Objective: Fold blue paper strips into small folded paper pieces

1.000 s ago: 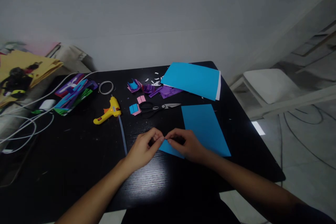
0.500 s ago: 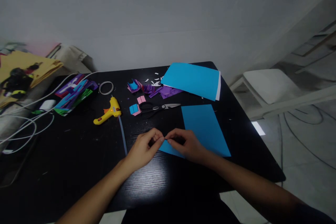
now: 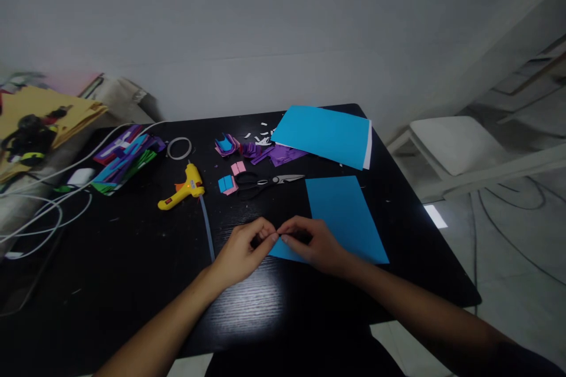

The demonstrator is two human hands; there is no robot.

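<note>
My left hand [image 3: 247, 247] and my right hand [image 3: 315, 242] meet fingertip to fingertip over the near part of the black table. Each is closed in a pinch at the upper edge of a piece of blue paper [image 3: 286, 252], which shows below the fingers. My right hand hides where this piece runs on, so I cannot tell whether it joins the larger blue sheet [image 3: 342, 212] lying flat under and beside that hand. Scissors with black handles [image 3: 283, 179] lie just beyond my hands. Small blue folded paper [image 3: 225, 184] and pink folded paper [image 3: 239, 168] sit near the handles.
A yellow glue gun [image 3: 188, 187] lies left of my hands. Behind it is a tape ring [image 3: 179, 148] and a bundle of coloured paper strips [image 3: 126, 156]. A stack of blue and white sheets [image 3: 325, 132] covers the back right. White cables [image 3: 57, 212] loop at far left.
Almost nothing differs. Both hands keep their pinch at the same place, with only a very slight shift of the fingers.
</note>
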